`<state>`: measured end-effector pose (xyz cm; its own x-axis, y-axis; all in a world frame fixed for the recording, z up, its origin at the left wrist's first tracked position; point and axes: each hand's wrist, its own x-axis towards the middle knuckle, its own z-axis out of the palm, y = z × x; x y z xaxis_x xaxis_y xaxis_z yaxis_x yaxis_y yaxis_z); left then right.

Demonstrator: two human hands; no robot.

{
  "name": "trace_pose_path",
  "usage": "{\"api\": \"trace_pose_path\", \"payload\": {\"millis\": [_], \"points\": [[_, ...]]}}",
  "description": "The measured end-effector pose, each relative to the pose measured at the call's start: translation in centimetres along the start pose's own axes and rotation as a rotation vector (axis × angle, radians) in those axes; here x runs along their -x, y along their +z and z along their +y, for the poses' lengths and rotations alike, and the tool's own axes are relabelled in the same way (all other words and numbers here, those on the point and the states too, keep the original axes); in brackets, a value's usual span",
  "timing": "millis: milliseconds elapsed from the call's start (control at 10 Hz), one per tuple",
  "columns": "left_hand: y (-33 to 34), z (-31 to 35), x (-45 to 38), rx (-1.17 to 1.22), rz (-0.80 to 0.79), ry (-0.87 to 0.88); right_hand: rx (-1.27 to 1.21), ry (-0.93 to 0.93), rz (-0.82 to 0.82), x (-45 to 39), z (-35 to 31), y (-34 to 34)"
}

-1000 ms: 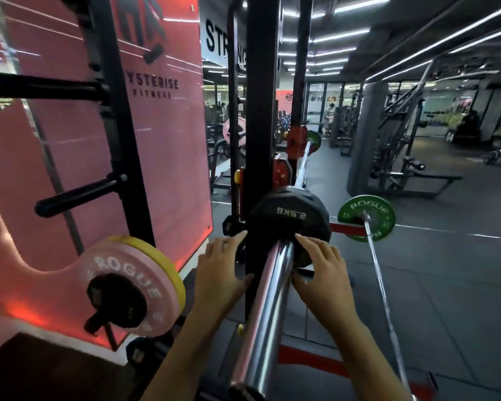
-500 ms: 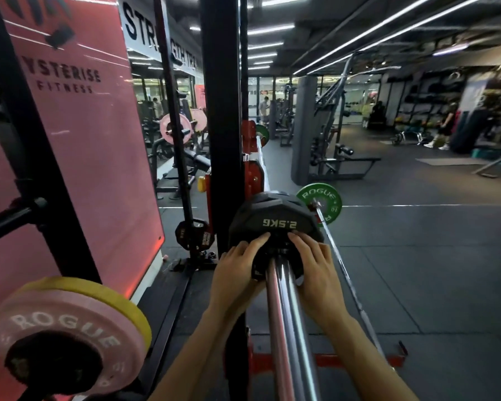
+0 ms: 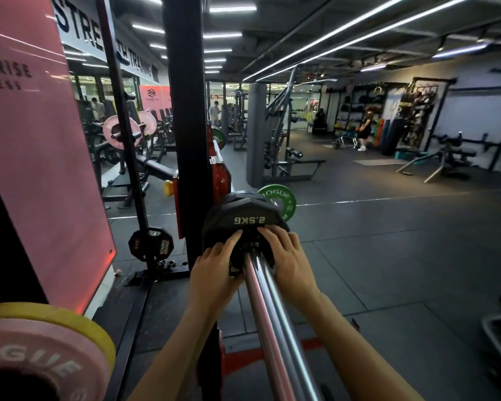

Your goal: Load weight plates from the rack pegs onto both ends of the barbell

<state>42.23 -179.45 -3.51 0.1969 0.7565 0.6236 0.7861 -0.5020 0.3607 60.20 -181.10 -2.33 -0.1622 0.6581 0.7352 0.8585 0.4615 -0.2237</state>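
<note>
A black plate marked 2.5KG (image 3: 245, 215) sits on the chrome barbell sleeve (image 3: 275, 314), which runs from the bottom of the view away from me. My left hand (image 3: 214, 267) lies flat against the plate's near face on the left of the sleeve, fingers straight. On the sleeve's right side my right hand (image 3: 287, 259) presses the same face, fingers extended. A pink ROGUE plate (image 3: 38, 363) with a yellow plate (image 3: 78, 319) behind it hangs on a rack peg at the lower left.
The black rack upright (image 3: 185, 111) rises just left of the sleeve. A green ROGUE plate (image 3: 282, 202) on a second bar shows beyond the black plate. A small black plate (image 3: 151, 244) hangs low on the rack. Machines and people stand far back.
The black plate has slid further along the sleeve, away from me, with both hands pushing it. The view has turned right, so the pink plate now sits at the lower left corner.
</note>
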Motion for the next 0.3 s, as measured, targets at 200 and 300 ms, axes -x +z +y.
{"api": "trace_pose_path", "payload": {"millis": [200, 300], "points": [[-1.5, 0.5, 4.2, 0.008, 0.023, 0.026, 0.046, 0.181, -0.114, 4.6, -0.9, -2.3], [-2.5, 1.4, 6.9, 0.119, 0.057, 0.023, -0.039, 0.261, -0.062, 7.1, -3.3, -4.1]]}}
